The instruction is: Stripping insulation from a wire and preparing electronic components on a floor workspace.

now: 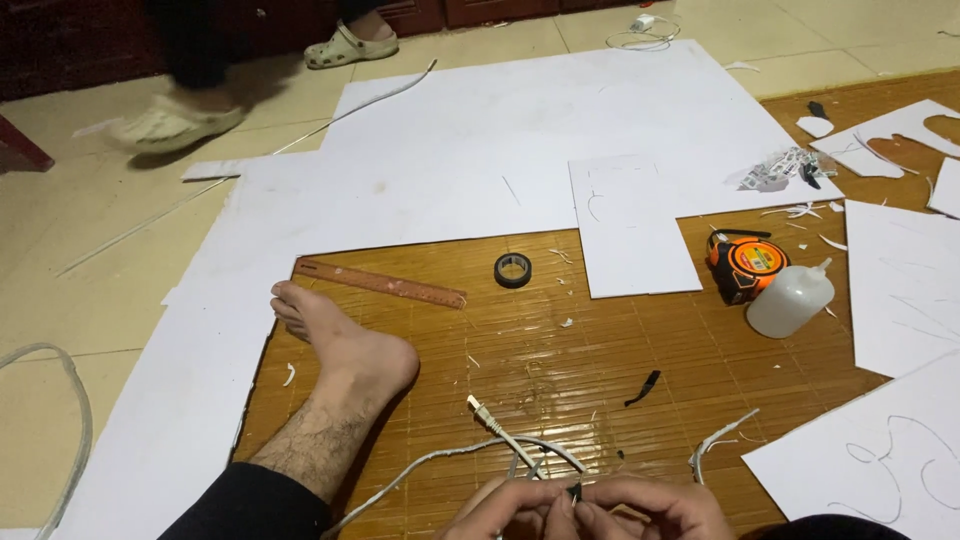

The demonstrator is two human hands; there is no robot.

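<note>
Both hands meet at the bottom centre of the frame: the left hand (505,512) and right hand (665,512) have fingers curled nearly closed, pinching between them a small dark piece on a thin white cable (500,432), held close as if for fine work. That cable loops up over the woven bamboo mat (560,350), its plug end pointing upper left, beside a bare foot (345,345). Farther up lie a brown ruler (380,283), black tape roll (512,270), orange tape measure (745,265), translucent plastic bottle (790,298) and white card sheets (500,150).
</note>
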